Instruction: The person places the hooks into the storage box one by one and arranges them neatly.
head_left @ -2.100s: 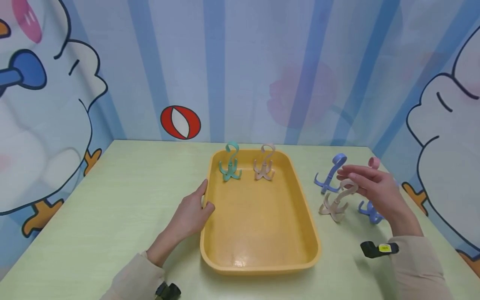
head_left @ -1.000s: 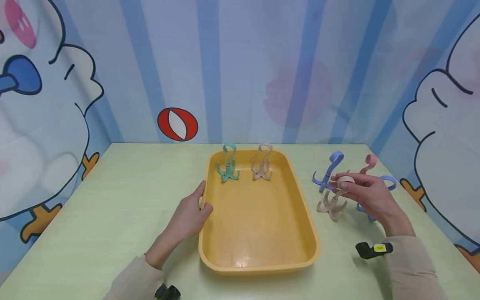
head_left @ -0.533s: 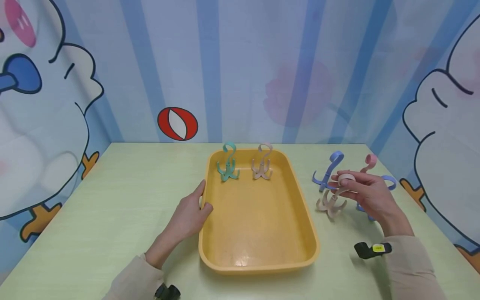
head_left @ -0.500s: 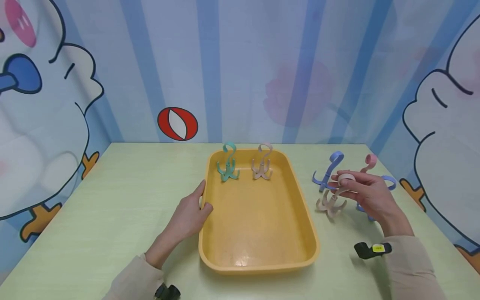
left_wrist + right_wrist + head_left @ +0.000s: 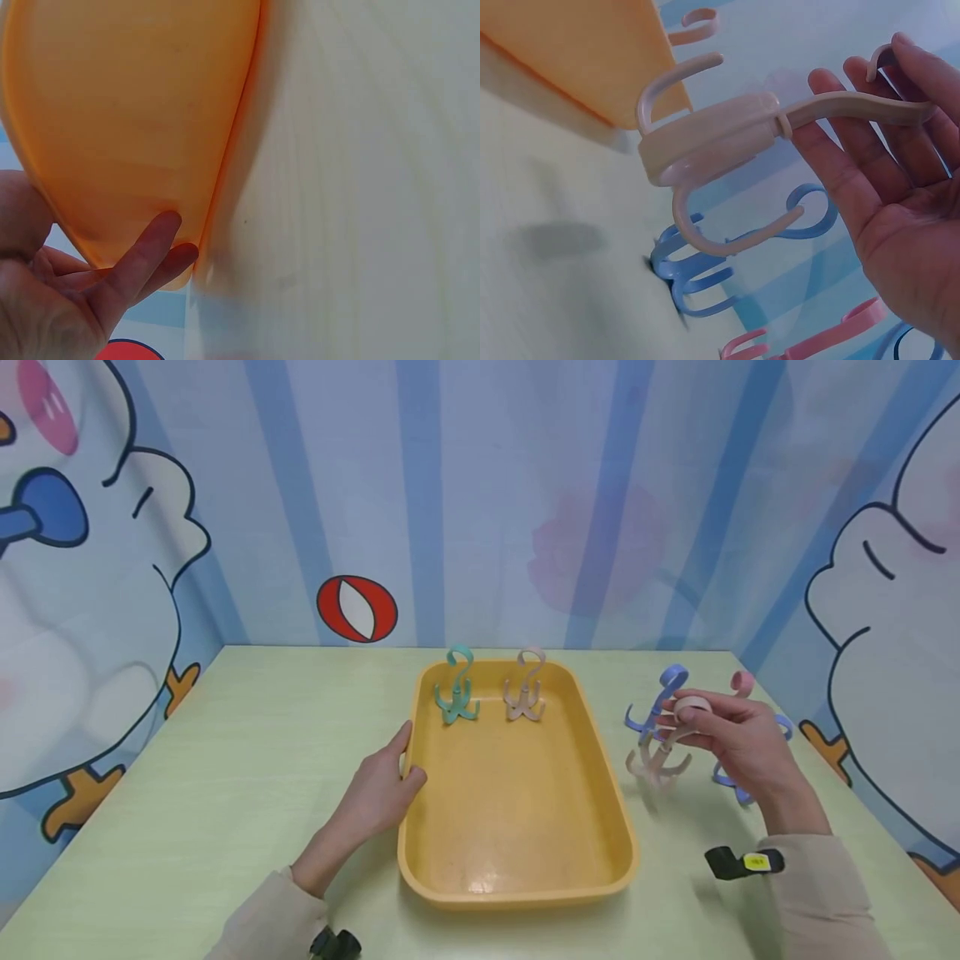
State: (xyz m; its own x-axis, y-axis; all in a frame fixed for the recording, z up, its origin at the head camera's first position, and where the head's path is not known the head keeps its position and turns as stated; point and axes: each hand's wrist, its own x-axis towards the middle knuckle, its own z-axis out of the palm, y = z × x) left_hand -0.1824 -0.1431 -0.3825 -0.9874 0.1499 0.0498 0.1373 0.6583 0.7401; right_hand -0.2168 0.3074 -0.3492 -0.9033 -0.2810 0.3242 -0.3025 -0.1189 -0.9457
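"Head view first: how far along is it?"

"Partway, I'd judge. The green hook [image 5: 456,700] and the pale hook [image 5: 523,700] are in the tray [image 5: 517,827], at its far end, curls above the rim. Whether they hang or lean, I can't tell. The beige hook [image 5: 660,760] is outside, near the tray's right rim, pinched by its curl between the right hand's [image 5: 742,739] thumb and fingers."

"And what's left?"

"The blue hook [image 5: 658,707], the pink hook [image 5: 742,683] and the second blue hook [image 5: 731,782] are outside too, over on the right of the worktop [image 5: 300,710]. The left hand [image 5: 382,792] grips the tray's left rim, thumb inside, fingers outside."

"The left wrist view?"

"The tray's outer wall: smooth, plastic-looking, softly rounded, fingers against it. The worktop shows a faint wood-like grain."

"And the right wrist view?"

"The beige hook up close: a flat, ribbon-like wavy stem, a small collar, a chunky hub, blunt curved prongs, a dull sheen. It looks lifted clear of the worktop."
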